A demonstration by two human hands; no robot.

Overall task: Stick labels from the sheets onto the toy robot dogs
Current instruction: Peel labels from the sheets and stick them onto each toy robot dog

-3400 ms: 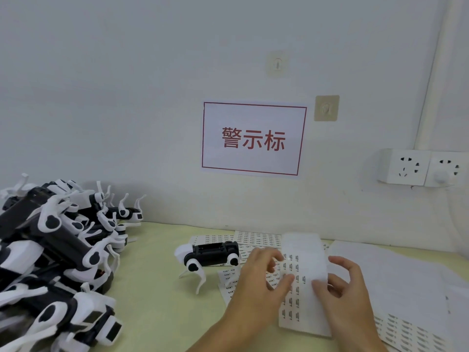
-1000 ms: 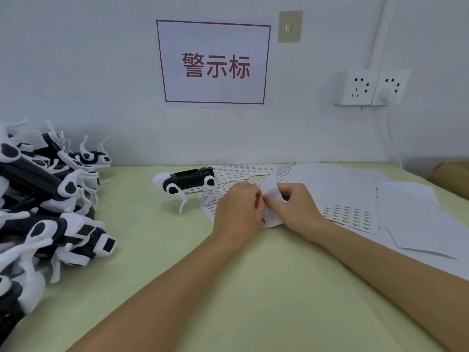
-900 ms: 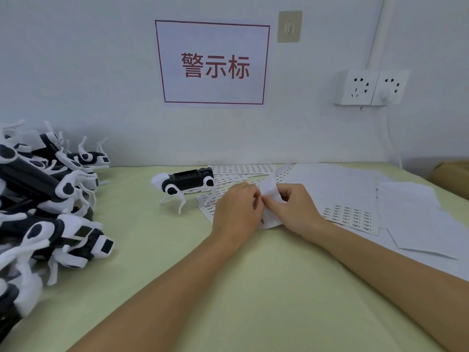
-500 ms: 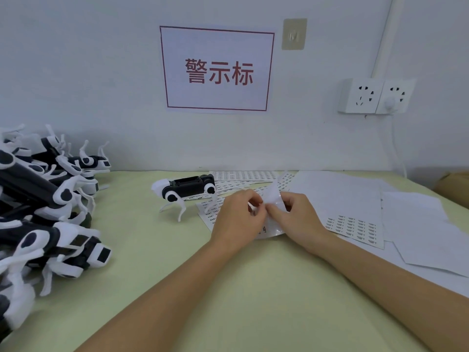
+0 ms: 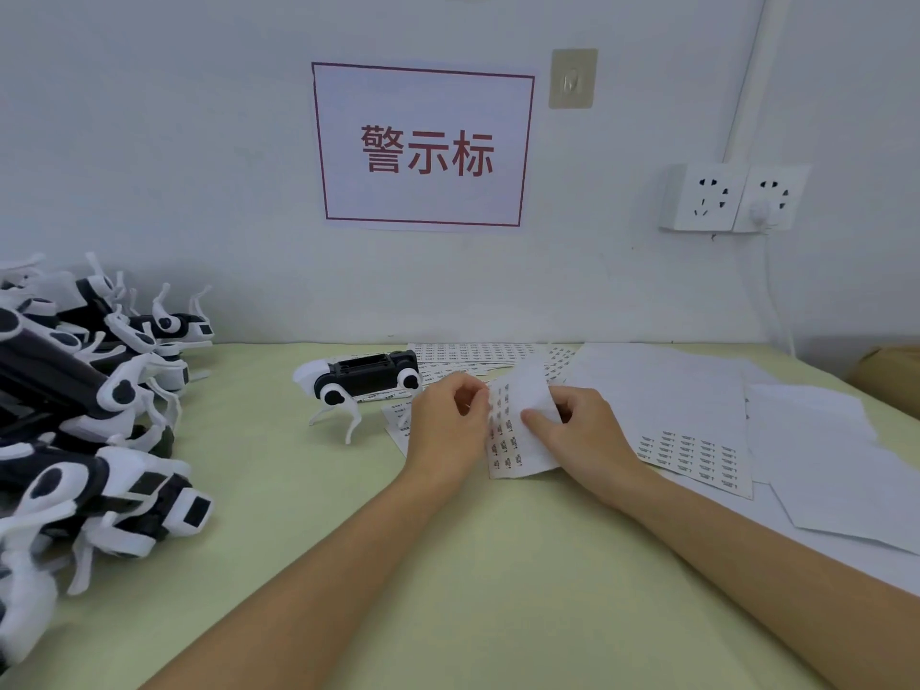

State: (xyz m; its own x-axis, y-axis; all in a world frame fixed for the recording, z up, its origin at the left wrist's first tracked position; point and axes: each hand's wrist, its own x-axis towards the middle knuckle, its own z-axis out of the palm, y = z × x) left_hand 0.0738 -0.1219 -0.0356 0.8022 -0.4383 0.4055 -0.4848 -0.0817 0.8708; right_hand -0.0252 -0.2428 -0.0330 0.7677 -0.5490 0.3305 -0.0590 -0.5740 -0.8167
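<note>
A small sheet of printed labels [image 5: 513,435] stands curled off the table at the centre. My right hand [image 5: 580,428] grips its right side, thumb on the printed face. My left hand [image 5: 450,420] pinches at the sheet's left edge with curled fingertips; whether a label is between them is too small to tell. A black-and-white toy robot dog [image 5: 361,381] stands alone just left of my hands, clear of both. More label sheets [image 5: 692,453] lie flat under and behind my hands.
A heap of black-and-white robot dogs [image 5: 94,405] fills the left side of the yellow-green table [image 5: 473,590]. Blank white sheets [image 5: 816,455] spread over the right side. A red-lettered sign [image 5: 425,146] and sockets [image 5: 732,199] hang on the wall behind.
The label sheet has been bent up and unfolded so its printed columns face me. My left fingertips have shifted to its left edge. The camera has tilted slightly upward.
</note>
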